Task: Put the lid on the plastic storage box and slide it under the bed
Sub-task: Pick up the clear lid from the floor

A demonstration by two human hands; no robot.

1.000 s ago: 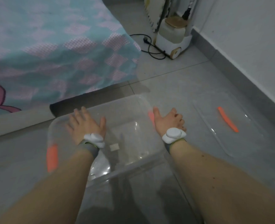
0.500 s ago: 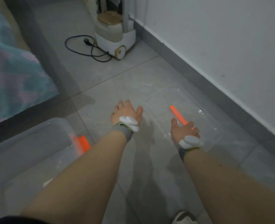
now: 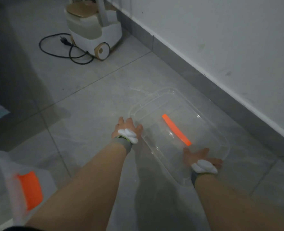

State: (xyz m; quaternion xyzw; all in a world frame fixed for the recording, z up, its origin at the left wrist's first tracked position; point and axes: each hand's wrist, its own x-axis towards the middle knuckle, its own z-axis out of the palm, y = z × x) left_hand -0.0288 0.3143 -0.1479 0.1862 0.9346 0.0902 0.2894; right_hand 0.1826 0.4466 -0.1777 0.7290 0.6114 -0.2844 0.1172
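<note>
Early in the job: lid [image 3: 179,135] not yet on the box [image 3: 12,189], nothing slid under the bed. Lid flat on the grey tiled floor [image 3: 87,100] near the wall [image 3: 221,39], well apart from the box, which sits at the lower left edge with only a corner and an orange latch [image 3: 30,190] in sight. Left hand [image 3: 127,129] at the lid's long near edge, fingers spread and open, touching or just beside the rim; hard to tell which, given the dim light and clear plastic. Right hand [image 3: 201,157] on the lid's near short end, fingers splayed over the rim, not visibly closed around it. Still to come, by the look of it: grip, lift, carry across, seat on the box, then the push under the bed. Lid clear and thin, rectangular with rounded corners, a raised border around a shallow recess, one orange strip [image 3: 176,130] across the middle; probably slick and a bit flexible. Box frosted-looking, thicker-walled. Floor smooth, matte, good for sliding.
</note>
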